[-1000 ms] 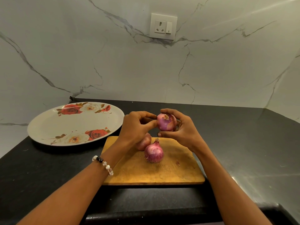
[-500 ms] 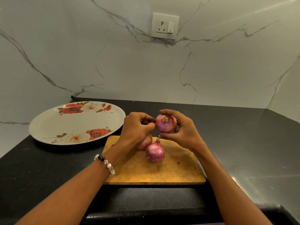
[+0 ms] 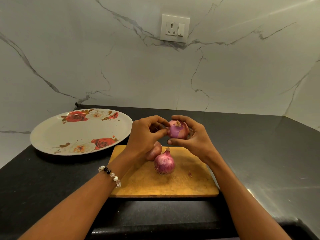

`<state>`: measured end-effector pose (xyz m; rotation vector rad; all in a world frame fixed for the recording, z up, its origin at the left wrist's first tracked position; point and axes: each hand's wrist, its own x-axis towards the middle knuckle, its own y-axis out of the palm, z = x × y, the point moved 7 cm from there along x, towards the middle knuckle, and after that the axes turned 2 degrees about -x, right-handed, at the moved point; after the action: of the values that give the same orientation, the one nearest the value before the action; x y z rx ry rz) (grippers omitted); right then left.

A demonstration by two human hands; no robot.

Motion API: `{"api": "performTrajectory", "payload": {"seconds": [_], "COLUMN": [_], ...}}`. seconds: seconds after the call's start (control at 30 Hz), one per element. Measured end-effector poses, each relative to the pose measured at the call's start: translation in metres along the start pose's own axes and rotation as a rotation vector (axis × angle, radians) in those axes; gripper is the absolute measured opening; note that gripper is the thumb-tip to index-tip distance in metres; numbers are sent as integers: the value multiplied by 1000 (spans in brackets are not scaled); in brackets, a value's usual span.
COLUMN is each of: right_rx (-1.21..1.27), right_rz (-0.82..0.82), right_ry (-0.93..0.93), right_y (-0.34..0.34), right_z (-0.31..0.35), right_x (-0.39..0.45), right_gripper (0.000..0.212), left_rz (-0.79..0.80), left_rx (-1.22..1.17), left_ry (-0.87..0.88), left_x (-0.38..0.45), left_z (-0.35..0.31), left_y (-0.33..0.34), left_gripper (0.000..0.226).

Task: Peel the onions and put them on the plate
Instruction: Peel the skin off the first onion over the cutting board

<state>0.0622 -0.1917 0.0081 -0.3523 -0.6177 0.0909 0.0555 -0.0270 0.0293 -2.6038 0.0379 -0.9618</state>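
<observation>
My right hand (image 3: 194,137) grips a red onion (image 3: 177,130) in the air above the wooden cutting board (image 3: 183,184). A patch of smooth purple flesh shows on the onion's left side. My left hand (image 3: 145,135) pinches the onion's skin at that edge with thumb and fingertips. A second red onion (image 3: 164,163) stands upright on the board with its skin on. A third onion (image 3: 154,153) lies behind it, partly hidden by my left hand. The large floral plate (image 3: 52,135) lies on the counter to the left, with nothing on it.
The black stone counter (image 3: 259,153) runs to a marble wall at the back and right. A wall socket (image 3: 174,28) sits above. The counter's front edge lies just below the board. A small skin scrap (image 3: 190,174) lies on the board.
My left hand's pinch has pulled skin off the held onion's left side, so a purple peeled patch now shows. Both hands stay over the board.
</observation>
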Motion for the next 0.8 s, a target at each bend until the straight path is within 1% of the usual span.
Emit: {"api": "performTrajectory", "payload": {"seconds": [0.1,0.2,0.3,0.43,0.57,0.63,0.73,0.8], "right_rx": [59,103,116,121,137,165,271,335], "right_rz": [38,78,97,115,110,87,42,16], "right_ry": [34,54,69,82,110,130,175,203], "right_y": [2,5,7,7,7,4,-1,-3], "right_z": [2,5,6,6,3,2,-1,-3], "right_x": [-1,-3,-4,-4,-4,-3,-3,-3], "right_gripper": [71,69,69,69,71,71,66,63], "left_rz": [20,33,55,103,135,132,109,71], "left_rx": [37,106,155,202,200,183,131,82], "left_ry": [83,154,198,196,179,174,169,139], "left_x": [1,4,5,5,4,5,5,5], "left_z": [-4,-3,-2,4,6,5,3,4], "left_y": [0,-2,-1,5,6,5,2,0], "left_gripper": [16,13,12,14,14,16,22,18]}}
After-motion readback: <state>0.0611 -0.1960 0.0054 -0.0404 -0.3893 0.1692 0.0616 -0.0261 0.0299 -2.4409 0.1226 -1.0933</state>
